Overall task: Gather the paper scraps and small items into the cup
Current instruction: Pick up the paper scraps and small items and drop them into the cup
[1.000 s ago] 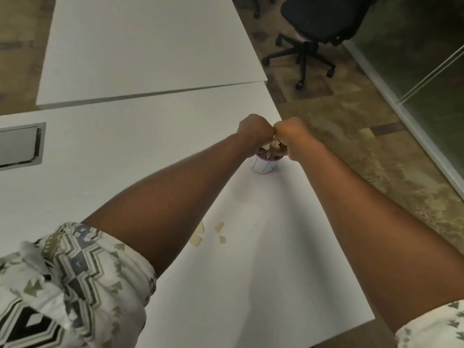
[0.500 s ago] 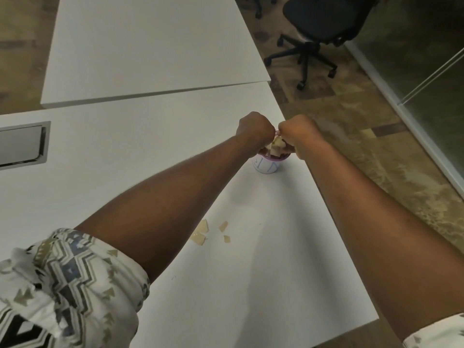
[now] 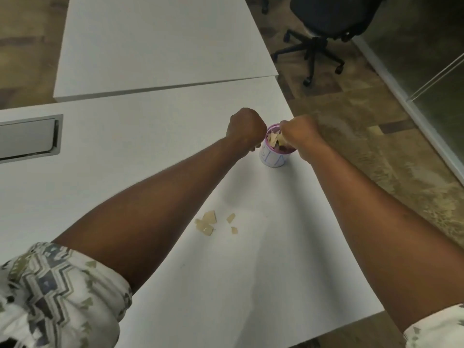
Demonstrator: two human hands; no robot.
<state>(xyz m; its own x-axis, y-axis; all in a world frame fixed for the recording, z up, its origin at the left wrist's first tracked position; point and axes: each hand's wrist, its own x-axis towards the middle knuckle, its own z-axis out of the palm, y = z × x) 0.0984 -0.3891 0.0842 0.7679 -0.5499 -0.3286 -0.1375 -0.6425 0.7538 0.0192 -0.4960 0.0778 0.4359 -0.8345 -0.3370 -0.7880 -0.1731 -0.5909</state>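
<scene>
Head cam: 1 cup (image 3: 273,158), 2 hands, approx. 4 loose scraps (image 3: 208,222).

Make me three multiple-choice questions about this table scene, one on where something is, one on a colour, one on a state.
1. Where do the loose paper scraps lie?
A. between the forearms
B. on the chair
C. on the floor

2. What colour is the cup rim?
A. green
B. purple
C. black

3. How is the cup?
A. tipped over
B. upright, empty
C. upright, holding scraps

Key: 1 A, they lie on the table nearer than the cup; 2 B, purple band on top; 3 C, scraps show inside, between the left hand and the right hand.
</scene>
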